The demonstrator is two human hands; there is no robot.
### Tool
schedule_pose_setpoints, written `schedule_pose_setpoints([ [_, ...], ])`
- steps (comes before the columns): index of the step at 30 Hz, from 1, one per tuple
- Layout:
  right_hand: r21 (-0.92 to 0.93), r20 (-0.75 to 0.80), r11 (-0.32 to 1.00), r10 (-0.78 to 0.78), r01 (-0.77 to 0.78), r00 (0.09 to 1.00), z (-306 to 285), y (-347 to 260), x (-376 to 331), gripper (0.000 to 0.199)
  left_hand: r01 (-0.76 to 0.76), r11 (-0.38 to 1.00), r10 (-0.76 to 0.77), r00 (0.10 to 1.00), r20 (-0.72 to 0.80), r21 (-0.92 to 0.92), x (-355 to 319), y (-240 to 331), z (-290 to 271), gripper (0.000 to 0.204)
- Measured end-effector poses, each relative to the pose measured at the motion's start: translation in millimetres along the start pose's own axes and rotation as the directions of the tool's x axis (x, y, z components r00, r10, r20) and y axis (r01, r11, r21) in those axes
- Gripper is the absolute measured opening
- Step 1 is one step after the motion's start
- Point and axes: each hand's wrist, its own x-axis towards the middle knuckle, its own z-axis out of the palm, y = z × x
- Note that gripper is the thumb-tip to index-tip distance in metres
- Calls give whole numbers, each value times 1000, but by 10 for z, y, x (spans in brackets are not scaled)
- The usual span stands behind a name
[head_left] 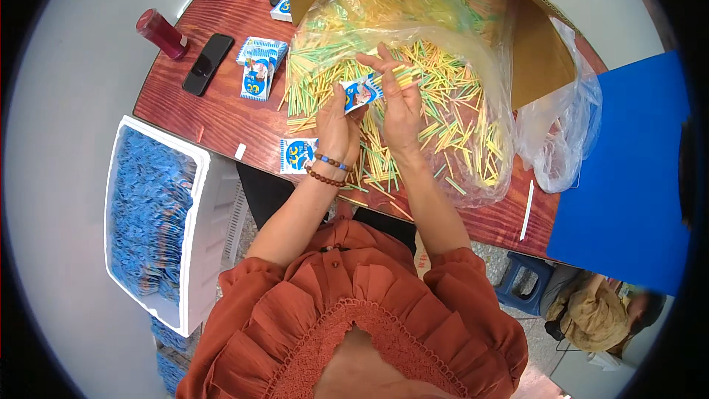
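My left hand (pixel 338 122) is closed around a small blue and white packet (pixel 360 94), held tilted over the pile. With my right hand (pixel 401 111) I pinch a few thin yellow sticks (pixel 405 76) at the packet's right end; whether their tips are inside it is hard to make out. Beneath both hands spreads a large heap of yellow, green and orange sticks (pixel 458 96), partly in a clear plastic bag (pixel 496 133) that comes out of a cardboard box (pixel 543 66) lying on its side. Another packet (pixel 298 156) lies by my left wrist.
Stacked packets (pixel 260 70), a black phone (pixel 207 65) and a red bottle (pixel 162 34) are on the left of the wooden table (pixel 166 100). A white foam box (pixel 198 199) of blue packets stands beside it. Rightward are a plastic bag (pixel 557 133), blue board (pixel 620 177) and another person (pixel 594 314).
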Motion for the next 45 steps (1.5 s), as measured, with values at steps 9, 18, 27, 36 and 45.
schedule_pose_setpoints([
  [9, 27, -33, 999, 21, -20, 999, -47, 132, -29, 46, 36, 981, -32, 999, 25, -189, 69, -145, -79, 30],
  [18, 32, -17, 997, 71, -70, 997, 12, 157, 50, 55, 100, 919, -97, 995, 26, -381, 142, -157, -124, 32],
  [27, 407, -79, 913, 19, 15, 997, -125, 72, 117, 43, 160, 835, -86, 983, 162, -527, 245, 111, -311, 39],
  [36, -396, 15, 868, 332, -300, 943, 335, 268, 68, 23, 62, 883, 8, 989, 147, -466, 274, 297, -416, 24],
  [45, -291, 244, 917, 348, -274, 905, 1056, 1005, 619, 25, -415, 910, 402, 869, -288, 15, 271, 1054, -1084, 23],
])
